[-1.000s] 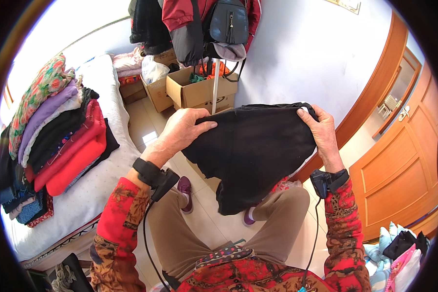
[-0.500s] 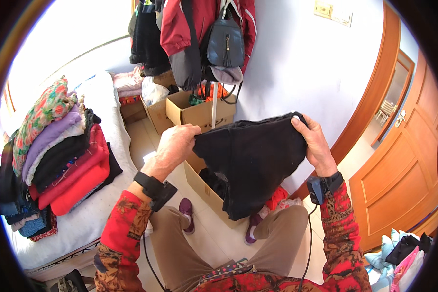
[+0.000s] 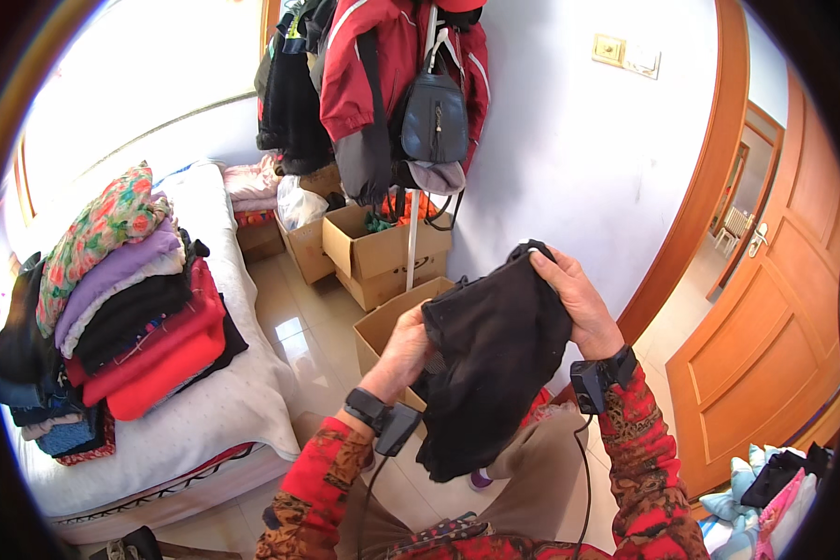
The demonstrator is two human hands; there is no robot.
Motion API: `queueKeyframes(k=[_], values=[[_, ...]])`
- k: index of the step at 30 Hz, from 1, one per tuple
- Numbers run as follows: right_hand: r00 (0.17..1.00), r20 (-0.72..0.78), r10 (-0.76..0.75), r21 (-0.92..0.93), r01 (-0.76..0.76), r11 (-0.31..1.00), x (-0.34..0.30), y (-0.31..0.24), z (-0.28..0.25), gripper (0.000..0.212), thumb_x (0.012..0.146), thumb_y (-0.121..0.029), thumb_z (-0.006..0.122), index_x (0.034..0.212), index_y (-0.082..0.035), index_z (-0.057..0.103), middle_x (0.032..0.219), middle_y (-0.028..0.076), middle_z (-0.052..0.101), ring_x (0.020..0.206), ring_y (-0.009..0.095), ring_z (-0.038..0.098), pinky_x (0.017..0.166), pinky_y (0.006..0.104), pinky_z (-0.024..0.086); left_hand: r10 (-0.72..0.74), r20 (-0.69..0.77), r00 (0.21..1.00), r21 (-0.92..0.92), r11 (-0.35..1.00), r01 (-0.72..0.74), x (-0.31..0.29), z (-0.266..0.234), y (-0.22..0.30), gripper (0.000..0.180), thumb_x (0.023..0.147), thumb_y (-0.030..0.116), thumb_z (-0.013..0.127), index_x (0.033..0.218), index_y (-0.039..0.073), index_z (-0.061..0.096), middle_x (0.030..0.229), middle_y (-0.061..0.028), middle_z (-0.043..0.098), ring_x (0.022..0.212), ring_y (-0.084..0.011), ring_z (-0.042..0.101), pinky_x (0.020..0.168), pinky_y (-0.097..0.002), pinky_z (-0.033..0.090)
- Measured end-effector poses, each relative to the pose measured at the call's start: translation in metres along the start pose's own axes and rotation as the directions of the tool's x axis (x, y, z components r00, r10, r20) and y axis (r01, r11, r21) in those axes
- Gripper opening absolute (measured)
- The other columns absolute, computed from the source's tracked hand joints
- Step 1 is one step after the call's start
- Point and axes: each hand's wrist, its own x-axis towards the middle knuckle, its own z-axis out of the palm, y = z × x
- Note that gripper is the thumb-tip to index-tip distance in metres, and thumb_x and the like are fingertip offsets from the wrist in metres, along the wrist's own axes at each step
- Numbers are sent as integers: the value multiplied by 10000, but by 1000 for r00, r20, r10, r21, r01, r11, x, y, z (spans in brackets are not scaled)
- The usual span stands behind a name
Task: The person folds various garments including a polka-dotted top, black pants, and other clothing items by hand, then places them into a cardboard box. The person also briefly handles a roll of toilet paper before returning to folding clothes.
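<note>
A piece of black clothing (image 3: 495,359) hangs folded between my two hands, above my lap. My left hand (image 3: 403,353) grips its left edge, the fingertips partly hidden behind the cloth. At the upper right corner my right hand (image 3: 574,303) pinches it, thumb on the near side and fingers behind. The fabric droops at the lower left. What kind of garment it is, I cannot tell. Partly hidden behind it stands an open cardboard box (image 3: 375,329) on the floor.
To the left, a bed with a white cover (image 3: 191,448) bears a tall pile of folded clothes (image 3: 149,317). More cardboard boxes (image 3: 373,247) stand beyond, under a coat rack with red jackets (image 3: 369,84) and a dark backpack (image 3: 436,117). A wooden door (image 3: 765,308) stands at the right.
My hands have come closer together, the left moving right and down. The black clothing is now narrower and bunched, and hangs lower. The view has shifted slightly.
</note>
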Motion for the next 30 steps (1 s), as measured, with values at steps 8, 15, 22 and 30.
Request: queueKeyframes(k=[8,15,22,30], values=[[995,-33,91,-20,-91,996,-7,1,10,212,963,-203,606,1057,-15,630,930,36,690,786,99,672,715,236,561,-83,13,996,-121,989,84,-25,9,-10,400,1027,308,402,1296,35,515,1265,-79,591,1136,-179,583,966,-347,472],[995,-39,96,6,-96,995,-11,4,11,235,957,-220,617,1051,-5,632,931,39,689,790,103,675,714,230,561,-89,319,944,314,949,-17,-47,-18,40,701,907,416,615,1441,26,381,1381,-94,504,1253,-180,497,1076,-344,367],[991,-77,107,9,-106,994,-9,10,5,224,955,-216,620,1053,-15,627,942,34,681,794,93,667,715,225,555,-304,401,864,608,794,-3,-51,-12,80,741,798,251,778,1401,2,426,1189,-47,592,1074,-115,554,955,-272,428],[991,-76,107,-44,-111,993,-13,5,-1,241,955,-215,620,1069,-2,615,957,36,678,805,92,665,722,226,555,-325,214,921,793,609,31,-42,2,95,145,923,31,540,1002,21,661,722,51,587,578,-28,537,545,-196,429]])
